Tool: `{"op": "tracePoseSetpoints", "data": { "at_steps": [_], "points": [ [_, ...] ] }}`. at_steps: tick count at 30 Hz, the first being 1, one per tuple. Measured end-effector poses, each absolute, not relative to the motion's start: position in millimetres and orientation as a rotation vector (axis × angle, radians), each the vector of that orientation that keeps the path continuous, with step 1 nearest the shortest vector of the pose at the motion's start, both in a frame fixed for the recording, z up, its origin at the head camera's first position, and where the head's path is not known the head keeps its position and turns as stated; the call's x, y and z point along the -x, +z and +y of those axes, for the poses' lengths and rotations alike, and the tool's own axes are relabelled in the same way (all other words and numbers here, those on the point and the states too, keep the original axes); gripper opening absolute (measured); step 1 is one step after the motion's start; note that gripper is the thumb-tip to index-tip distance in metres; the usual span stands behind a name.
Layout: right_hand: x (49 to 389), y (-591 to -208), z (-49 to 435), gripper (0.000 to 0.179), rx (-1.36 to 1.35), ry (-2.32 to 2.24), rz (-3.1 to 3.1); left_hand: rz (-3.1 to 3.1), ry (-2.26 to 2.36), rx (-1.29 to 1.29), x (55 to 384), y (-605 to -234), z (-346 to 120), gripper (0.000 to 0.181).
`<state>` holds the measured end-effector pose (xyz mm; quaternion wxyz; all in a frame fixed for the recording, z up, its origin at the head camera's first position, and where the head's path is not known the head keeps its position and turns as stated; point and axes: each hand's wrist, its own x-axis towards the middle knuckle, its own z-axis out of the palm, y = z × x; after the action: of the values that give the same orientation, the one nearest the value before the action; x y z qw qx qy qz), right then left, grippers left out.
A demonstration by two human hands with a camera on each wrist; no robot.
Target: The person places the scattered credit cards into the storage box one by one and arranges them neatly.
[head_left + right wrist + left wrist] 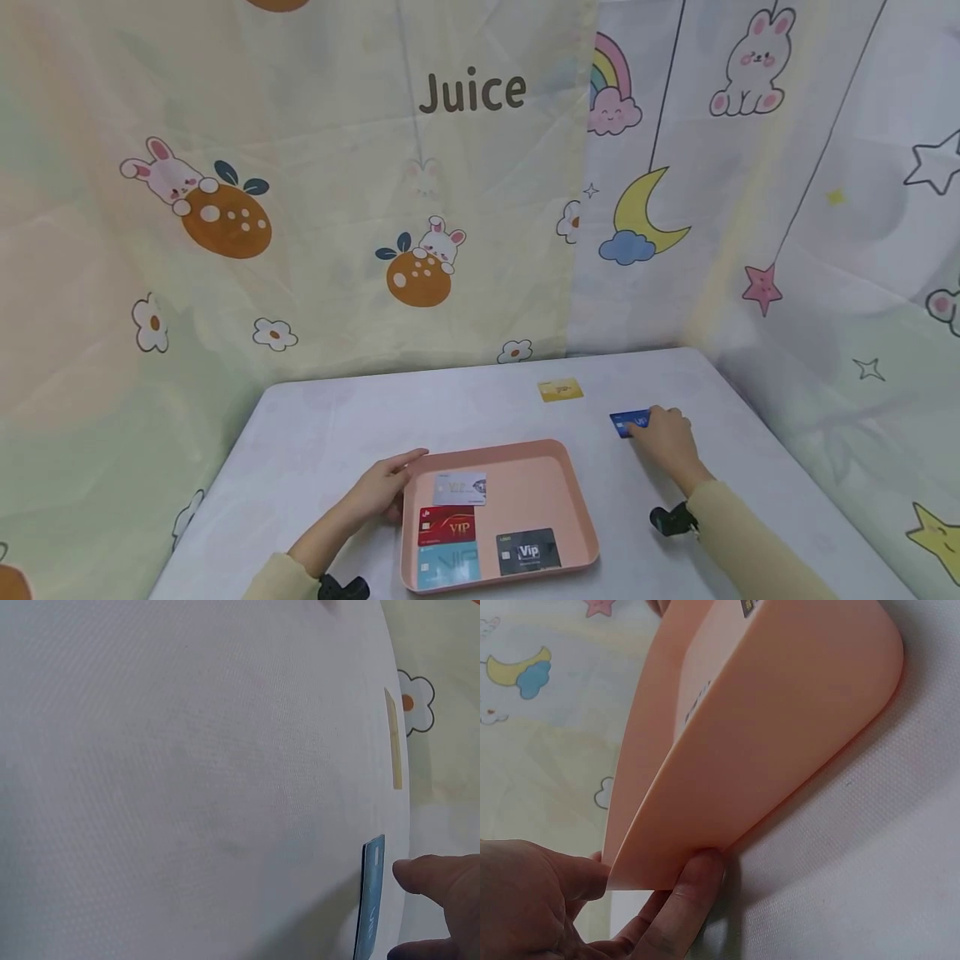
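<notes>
A shallow pink tray (536,467) stands near the front of the table. My left hand (382,487) grips its far left corner; in the left wrist view, one fingertip (703,871) presses low on the outer wall and another digit lies at the rim. To the tray's right, my right hand (667,437) hovers over a blue card (621,422) with bent fingers, the thumb overlapping the card in the head view. From the right wrist view, a small gap shows between a fingertip (409,874) and the blue card (370,892).
Inside the tray lie a silver card (459,488), a red card (447,525), a light blue card (448,567) and a dark grey card (528,552). A yellow card (560,390) lies near the table's back edge. Printed curtains (337,167) hang behind.
</notes>
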<state>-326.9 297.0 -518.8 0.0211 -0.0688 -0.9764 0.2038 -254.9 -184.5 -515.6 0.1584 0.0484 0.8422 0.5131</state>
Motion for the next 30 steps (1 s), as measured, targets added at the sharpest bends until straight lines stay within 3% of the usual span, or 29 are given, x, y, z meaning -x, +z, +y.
{"op": "tracePoseSetpoints", "data": {
  "at_steps": [15, 22, 30],
  "points": [
    [333.0, -521.6, 290.4, 0.08, 0.299, 0.556, -3.104, 2.402, 1.483, -0.144, 254.3, -515.4, -186.5, 0.047],
    [327.4, -517.8, 301.2, 0.09, 0.339, 0.811, -3.075, 2.392, 1.49, -0.156, 255.5, -516.0, -185.3, 0.047],
    [323.4, -519.0, 320.2, 0.064, 0.282, 0.867, -3.073, 2.409, 1.492, -0.152, 255.4, -517.6, -185.3, 0.047]
  ]
}}
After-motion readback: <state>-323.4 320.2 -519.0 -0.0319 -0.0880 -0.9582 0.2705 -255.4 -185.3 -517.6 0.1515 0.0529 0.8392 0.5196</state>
